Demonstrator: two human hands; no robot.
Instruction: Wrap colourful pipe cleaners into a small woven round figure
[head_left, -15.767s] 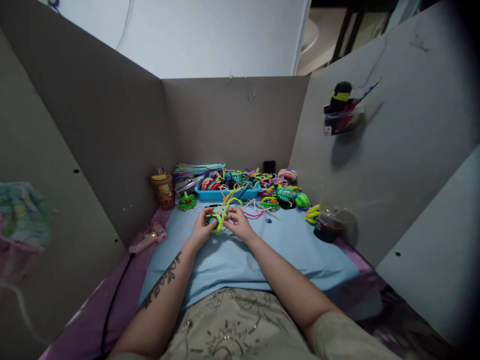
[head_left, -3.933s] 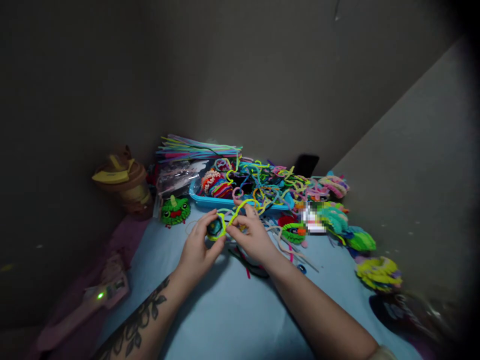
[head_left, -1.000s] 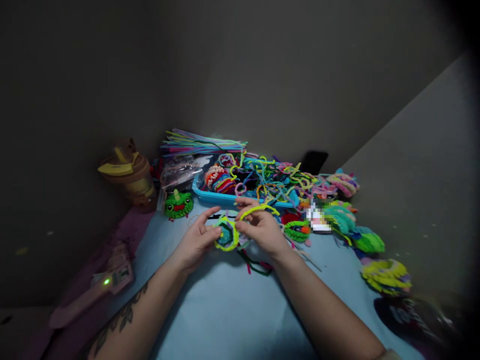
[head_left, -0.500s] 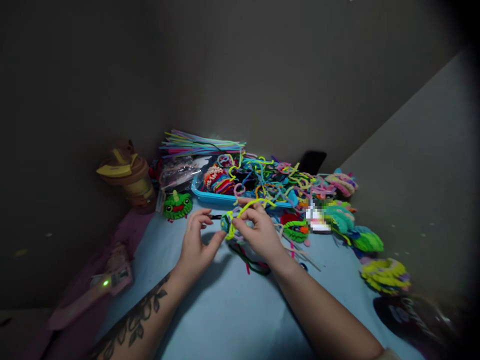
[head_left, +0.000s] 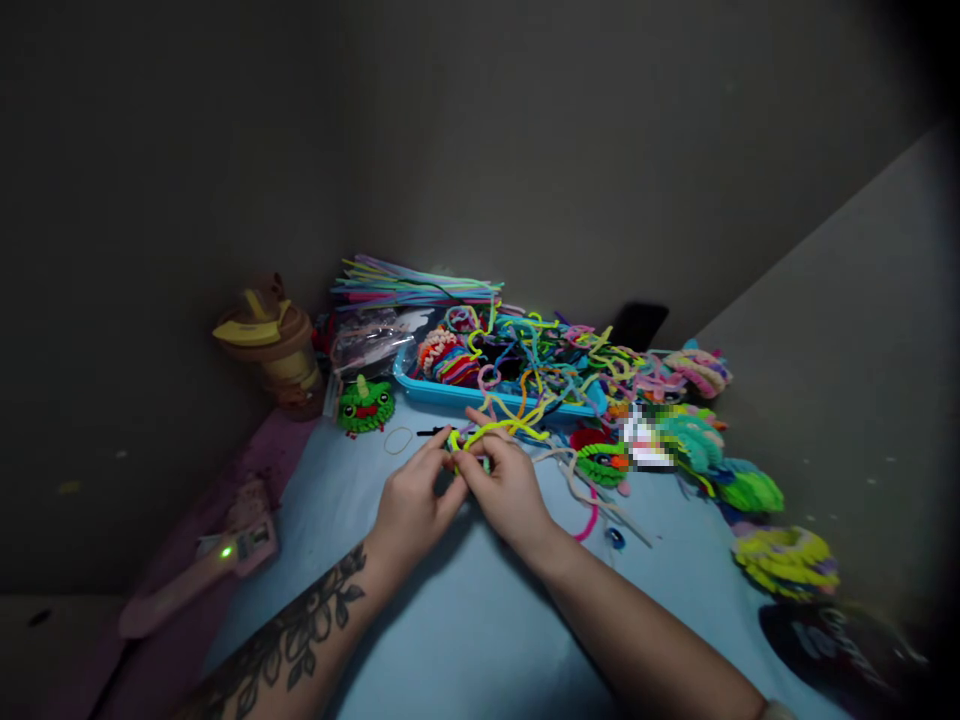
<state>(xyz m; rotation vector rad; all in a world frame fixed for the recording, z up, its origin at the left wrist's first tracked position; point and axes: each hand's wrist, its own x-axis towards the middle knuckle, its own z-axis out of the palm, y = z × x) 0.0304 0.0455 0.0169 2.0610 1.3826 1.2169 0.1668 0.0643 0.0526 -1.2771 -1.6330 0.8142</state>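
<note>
Near the middle of the blue tabletop, my left hand [head_left: 416, 500] and my right hand [head_left: 510, 495] meet, fingertips almost touching. Between them is a bright yellow pipe cleaner [head_left: 517, 428], its free end reaching out to the right past my right fingers. My right thumb and fingers pinch it. My left fingers are closed around its other end, where it bends over a small bundle mostly covered by the fingers. Just beyond my left hand lie a thin black stick [head_left: 429, 433] and a pale loop [head_left: 398, 440]. A green fuzzy creature face [head_left: 365, 405] sits to the left.
Behind my hands stands a blue tray [head_left: 495, 398] heaped with tangled pipe cleaners; straight ones [head_left: 420, 285] lie behind. At left are a brown cup [head_left: 277, 350] and a pink glue gun [head_left: 217, 570]. Fuzzy pieces, including a yellow one [head_left: 784, 562], line the right edge.
My hands have come closer together, and my left fingers, spread before, now close on the piece. The pale loop and a blue shiny bead show more plainly. The whole view has shifted slightly.
</note>
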